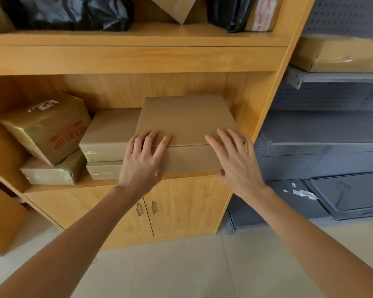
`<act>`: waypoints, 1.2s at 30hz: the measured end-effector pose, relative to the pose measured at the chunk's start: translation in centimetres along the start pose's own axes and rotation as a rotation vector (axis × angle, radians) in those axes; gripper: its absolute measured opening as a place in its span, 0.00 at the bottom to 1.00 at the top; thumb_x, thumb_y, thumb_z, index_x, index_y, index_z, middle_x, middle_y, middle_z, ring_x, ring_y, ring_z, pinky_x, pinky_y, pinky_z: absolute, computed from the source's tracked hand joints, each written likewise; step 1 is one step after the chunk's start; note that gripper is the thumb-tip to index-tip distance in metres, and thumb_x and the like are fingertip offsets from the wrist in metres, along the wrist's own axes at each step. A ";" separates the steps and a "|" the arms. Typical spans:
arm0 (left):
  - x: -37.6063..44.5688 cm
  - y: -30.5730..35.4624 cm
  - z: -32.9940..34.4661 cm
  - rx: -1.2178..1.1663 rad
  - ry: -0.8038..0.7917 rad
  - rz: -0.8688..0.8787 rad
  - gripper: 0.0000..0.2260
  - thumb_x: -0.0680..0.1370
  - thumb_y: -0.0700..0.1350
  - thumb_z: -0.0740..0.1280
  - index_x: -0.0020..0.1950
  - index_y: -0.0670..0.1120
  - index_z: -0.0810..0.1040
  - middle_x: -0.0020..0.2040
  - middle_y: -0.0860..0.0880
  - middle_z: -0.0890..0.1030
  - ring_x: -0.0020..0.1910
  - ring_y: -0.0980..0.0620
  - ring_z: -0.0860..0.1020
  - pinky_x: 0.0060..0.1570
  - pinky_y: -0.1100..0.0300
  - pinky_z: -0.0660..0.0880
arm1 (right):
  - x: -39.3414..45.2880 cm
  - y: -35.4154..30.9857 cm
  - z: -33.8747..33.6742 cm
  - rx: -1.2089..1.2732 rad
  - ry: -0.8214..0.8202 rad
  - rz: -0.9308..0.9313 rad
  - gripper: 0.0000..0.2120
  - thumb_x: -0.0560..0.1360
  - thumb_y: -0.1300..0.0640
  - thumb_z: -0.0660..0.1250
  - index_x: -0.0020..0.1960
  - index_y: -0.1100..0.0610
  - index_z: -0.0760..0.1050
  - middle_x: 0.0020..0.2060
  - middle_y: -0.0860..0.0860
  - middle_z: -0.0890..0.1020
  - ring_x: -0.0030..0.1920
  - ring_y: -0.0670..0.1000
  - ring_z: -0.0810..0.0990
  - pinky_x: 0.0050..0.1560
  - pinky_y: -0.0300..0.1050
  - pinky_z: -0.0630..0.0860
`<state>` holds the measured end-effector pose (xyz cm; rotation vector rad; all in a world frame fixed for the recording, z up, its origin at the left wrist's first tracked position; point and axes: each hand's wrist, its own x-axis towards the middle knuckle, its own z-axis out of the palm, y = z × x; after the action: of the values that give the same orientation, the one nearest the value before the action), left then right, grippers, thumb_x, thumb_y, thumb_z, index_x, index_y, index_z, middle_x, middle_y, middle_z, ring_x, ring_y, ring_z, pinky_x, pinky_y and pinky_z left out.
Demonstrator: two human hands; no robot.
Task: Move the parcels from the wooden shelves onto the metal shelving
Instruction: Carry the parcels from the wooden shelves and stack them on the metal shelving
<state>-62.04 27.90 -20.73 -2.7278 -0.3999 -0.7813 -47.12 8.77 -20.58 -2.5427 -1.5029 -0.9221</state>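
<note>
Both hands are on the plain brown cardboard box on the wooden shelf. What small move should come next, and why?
Probably curl the fingers for a firm grip and slide the plain brown cardboard box forward off the shelf. The left hand and right hand rest on its front top edge with fingers straight, thumbs at its front face. The grey metal shelving stands to the right.

A tilted, tape-wrapped carton (45, 127) on the wooden shelf is showing red print, upside down, seemingly reading "MAKEUP"; its other markings are staying illegible.
</note>
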 end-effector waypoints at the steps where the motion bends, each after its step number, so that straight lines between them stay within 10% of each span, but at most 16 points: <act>1: -1.1 -0.1 -1.3 -0.004 0.011 0.007 0.45 0.55 0.47 0.81 0.69 0.43 0.68 0.62 0.36 0.74 0.60 0.36 0.71 0.61 0.42 0.68 | -0.9 -0.8 -1.5 -0.004 0.001 0.004 0.52 0.55 0.58 0.81 0.73 0.54 0.59 0.68 0.59 0.71 0.67 0.62 0.69 0.67 0.63 0.65; 14: -10.5 -1.2 -16.2 -0.088 0.014 -0.181 0.49 0.52 0.50 0.82 0.70 0.44 0.67 0.60 0.39 0.75 0.56 0.37 0.73 0.56 0.44 0.71 | -6.5 -7.7 -16.9 0.045 0.150 0.135 0.55 0.61 0.54 0.81 0.77 0.54 0.50 0.75 0.62 0.57 0.74 0.64 0.57 0.73 0.62 0.54; 19: -12.1 -0.4 -19.1 -0.589 -0.060 -0.653 0.48 0.56 0.53 0.81 0.70 0.46 0.63 0.61 0.44 0.71 0.59 0.42 0.69 0.59 0.45 0.70 | -9.4 -10.0 -18.2 0.538 0.101 0.450 0.52 0.67 0.44 0.75 0.78 0.53 0.45 0.76 0.58 0.55 0.75 0.58 0.55 0.73 0.58 0.56; 24: -12.2 1.1 -21.8 -1.582 -0.116 -1.133 0.44 0.53 0.50 0.81 0.65 0.46 0.68 0.59 0.48 0.77 0.57 0.48 0.76 0.52 0.52 0.76 | -12.2 -12.5 -19.0 1.117 -0.131 0.648 0.51 0.68 0.36 0.70 0.78 0.46 0.41 0.77 0.43 0.51 0.75 0.48 0.52 0.72 0.49 0.54; 30: -12.8 3.9 -24.3 -1.955 -0.177 -1.163 0.23 0.68 0.47 0.75 0.62 0.49 0.73 0.56 0.49 0.78 0.56 0.50 0.76 0.50 0.55 0.76 | -11.5 -13.1 -20.8 1.623 -0.470 0.985 0.57 0.59 0.28 0.68 0.78 0.43 0.40 0.74 0.50 0.61 0.70 0.54 0.67 0.67 0.56 0.68; 36: -12.9 5.6 -25.6 -2.034 -0.229 -1.085 0.08 0.74 0.46 0.69 0.51 0.52 0.75 0.54 0.47 0.78 0.57 0.48 0.75 0.57 0.51 0.74 | -11.1 -12.7 -22.1 1.993 -0.361 1.015 0.58 0.55 0.32 0.76 0.77 0.43 0.50 0.65 0.55 0.73 0.56 0.56 0.81 0.54 0.54 0.79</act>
<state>-82.78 11.76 -7.96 -4.1729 -2.3463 -1.7747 -71.65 -0.47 -11.27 -1.2612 -0.2508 0.8610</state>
